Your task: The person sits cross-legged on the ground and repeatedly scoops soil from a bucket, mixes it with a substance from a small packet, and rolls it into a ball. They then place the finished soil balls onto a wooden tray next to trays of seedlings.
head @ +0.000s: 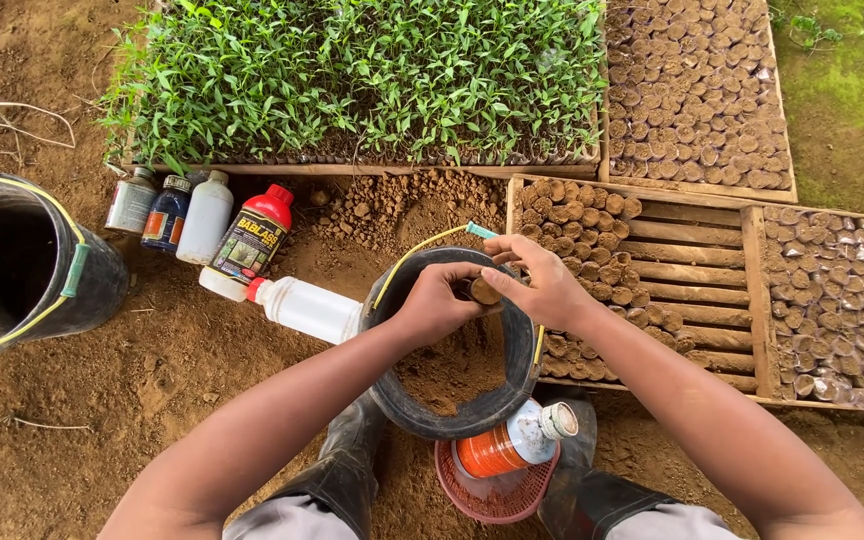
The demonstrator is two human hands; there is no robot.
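Observation:
My left hand and my right hand meet over a black rubber bucket partly filled with brown soil. Both hands grip a small soil-filled seedling pot held between them above the bucket. The left fingers wrap its lower part; the right fingers press on its top. A wooden tray, partly filled with small soil pots, lies just right of the hands.
A tray of green seedlings stands at the back. Several bottles stand at left; a white bottle lies beside the bucket. A second black bucket sits far left. An orange bottle rests in a red basket between my boots.

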